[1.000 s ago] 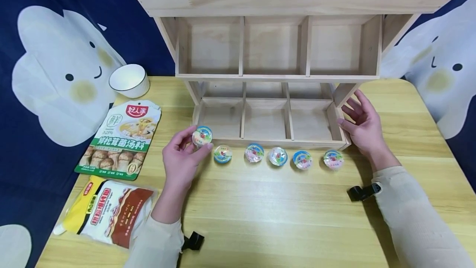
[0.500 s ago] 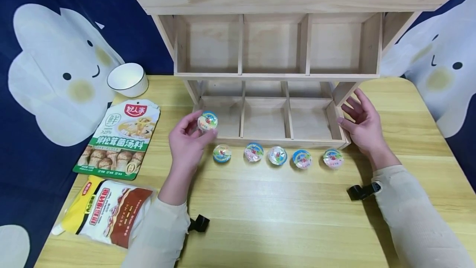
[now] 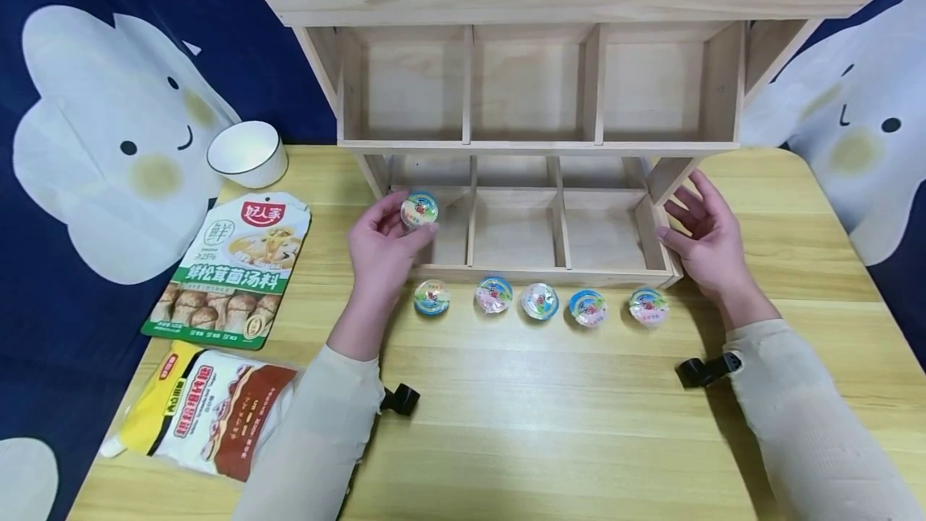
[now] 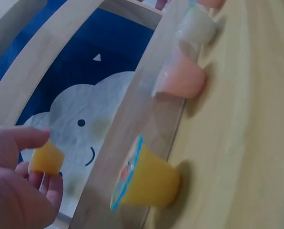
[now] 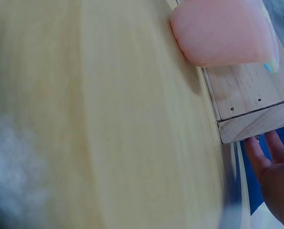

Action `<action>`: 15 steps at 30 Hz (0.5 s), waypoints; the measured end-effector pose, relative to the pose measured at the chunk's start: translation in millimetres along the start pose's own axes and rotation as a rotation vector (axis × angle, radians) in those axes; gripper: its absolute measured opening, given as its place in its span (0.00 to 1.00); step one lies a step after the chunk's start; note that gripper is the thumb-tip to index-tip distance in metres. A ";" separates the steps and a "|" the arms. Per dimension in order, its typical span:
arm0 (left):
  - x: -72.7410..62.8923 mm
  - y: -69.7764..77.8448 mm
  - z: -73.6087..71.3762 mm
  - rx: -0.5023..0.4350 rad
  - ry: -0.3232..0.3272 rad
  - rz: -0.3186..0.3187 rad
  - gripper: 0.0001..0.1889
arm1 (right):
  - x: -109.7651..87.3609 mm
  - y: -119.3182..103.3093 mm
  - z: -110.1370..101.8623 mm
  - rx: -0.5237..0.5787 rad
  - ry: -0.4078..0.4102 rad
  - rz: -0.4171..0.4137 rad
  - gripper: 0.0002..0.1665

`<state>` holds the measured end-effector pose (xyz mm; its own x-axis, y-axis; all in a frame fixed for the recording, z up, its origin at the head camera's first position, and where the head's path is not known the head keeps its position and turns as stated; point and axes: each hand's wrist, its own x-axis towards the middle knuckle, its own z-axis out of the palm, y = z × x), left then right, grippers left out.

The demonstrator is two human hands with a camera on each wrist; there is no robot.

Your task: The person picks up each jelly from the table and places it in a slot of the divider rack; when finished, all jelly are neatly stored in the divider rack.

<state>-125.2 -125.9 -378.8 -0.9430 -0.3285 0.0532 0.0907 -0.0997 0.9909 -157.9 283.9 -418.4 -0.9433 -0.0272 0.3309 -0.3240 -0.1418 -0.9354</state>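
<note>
Fingers of your left hand (image 3: 383, 246) pinch a yellow jelly cup (image 4: 48, 159) by the lower left compartment (image 3: 452, 223), whose front lip (image 3: 450, 272) lies just nearer you than they do. Your right hand (image 3: 705, 241) rests fingers apart, seemingly touching the wooden rack (image 3: 615, 278). Best, I judge, to clear that lip, lower the cup level, and brace lightly.

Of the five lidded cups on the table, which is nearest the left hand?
The leftmost cup of the row, yellow-bodied in the left wrist view. Its neighbour, a pink cup, and the others sit farther right of the left hand.
</note>
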 end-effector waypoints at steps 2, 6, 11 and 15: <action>4.2 -2.1 4.8 0.003 0.013 0.003 0.31 | -0.4 -0.6 -0.6 0.004 0.004 0.003 0.53; 12.1 -7.7 12.1 0.045 0.005 -0.003 0.30 | -0.4 -0.6 -0.7 0.007 0.007 0.008 0.53; 22.9 -13.8 15.3 0.114 -0.028 -0.039 0.30 | 1.0 0.3 -0.1 -0.005 0.010 0.014 0.53; 30.8 -17.5 17.5 0.174 -0.038 -0.061 0.31 | 0.8 0.3 -0.4 -0.013 0.015 0.022 0.53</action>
<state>-161.5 -117.9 -392.3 -0.9566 -0.2912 -0.0064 -0.0208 0.0464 0.9987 -158.7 284.2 -418.4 -0.9510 -0.0156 0.3089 -0.3044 -0.1289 -0.9438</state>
